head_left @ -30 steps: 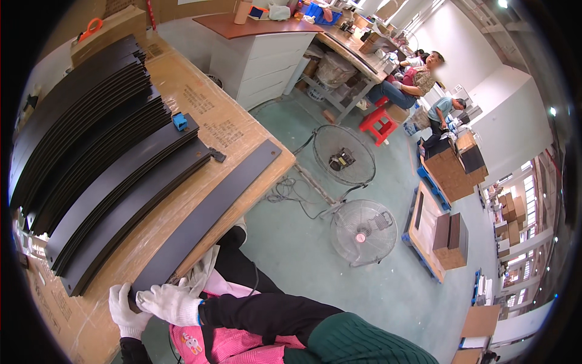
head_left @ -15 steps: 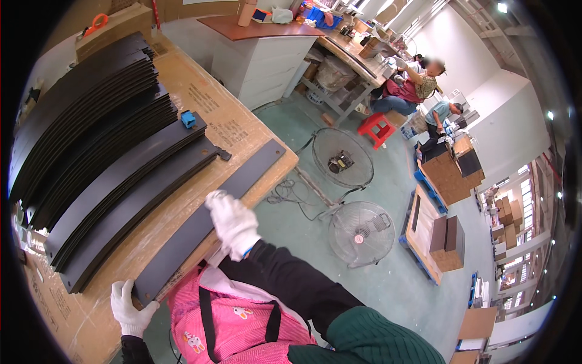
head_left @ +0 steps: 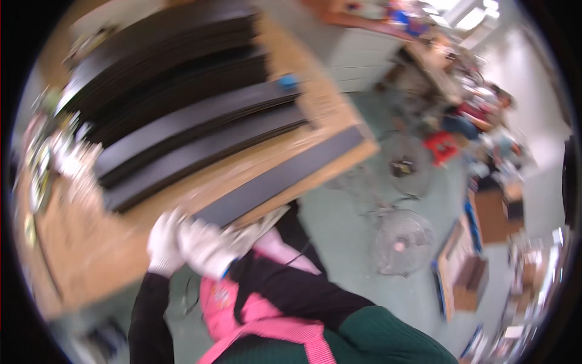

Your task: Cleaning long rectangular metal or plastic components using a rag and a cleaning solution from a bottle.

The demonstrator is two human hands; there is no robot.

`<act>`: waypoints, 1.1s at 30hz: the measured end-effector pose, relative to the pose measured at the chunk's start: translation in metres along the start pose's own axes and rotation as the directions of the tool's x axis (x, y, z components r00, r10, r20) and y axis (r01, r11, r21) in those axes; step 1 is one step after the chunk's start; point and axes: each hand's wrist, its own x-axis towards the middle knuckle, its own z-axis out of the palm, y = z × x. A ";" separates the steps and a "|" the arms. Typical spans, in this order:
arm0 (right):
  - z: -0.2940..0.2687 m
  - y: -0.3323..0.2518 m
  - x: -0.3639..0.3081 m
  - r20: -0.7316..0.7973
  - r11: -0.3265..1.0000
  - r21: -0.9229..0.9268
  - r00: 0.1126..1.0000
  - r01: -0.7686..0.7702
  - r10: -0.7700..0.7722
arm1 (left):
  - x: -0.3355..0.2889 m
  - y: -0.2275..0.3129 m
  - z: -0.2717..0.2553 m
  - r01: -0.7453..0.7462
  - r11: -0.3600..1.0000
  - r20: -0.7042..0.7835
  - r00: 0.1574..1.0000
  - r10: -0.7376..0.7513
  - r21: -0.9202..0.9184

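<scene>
A long flat dark-grey strip lies along the table edge nearest me. At its left end my right hand, in a white knit glove, reaches across and covers the corner. My left hand, gloved alike, is right beside it, the two gloves touching or overlapping. Motion smears the fingers of both hands, so their grip does not show. Several stacks of similar dark strips fill the table beyond, the stacks curving in the wide view. On the nearer stacks' right end rests a small blue object.
Brown cardboard covers the worktable. Right of it, on the green floor, are two round fans, a red stool and a pallet with boxes. People sit and stand at the far benches. A pink apron hangs before me.
My right hand has slid from the strip's middle to its left end, meeting my left hand. The whole view has shifted and blurred; the strip still lies at the table edge.
</scene>
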 end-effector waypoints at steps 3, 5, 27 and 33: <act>-0.004 0.035 -0.013 -0.197 0.923 0.383 0.980 0.037 0.042 | 0.016 0.008 -0.003 0.001 0.996 0.066 0.998 0.005 -0.092; -0.005 0.054 -0.027 -0.277 0.974 0.214 0.961 0.076 -0.014 | 0.018 0.012 -0.008 0.021 0.996 0.105 0.994 -0.013 -0.085; 0.003 0.115 -0.044 -0.275 0.977 0.212 0.958 -0.019 0.079 | 0.002 -0.005 -0.018 0.098 0.993 0.133 0.987 -0.089 -0.065; 0.005 0.086 -0.059 -0.311 0.999 -0.023 0.950 0.025 -0.031 | 0.014 -0.001 -0.015 0.097 0.989 0.155 0.985 -0.079 -0.115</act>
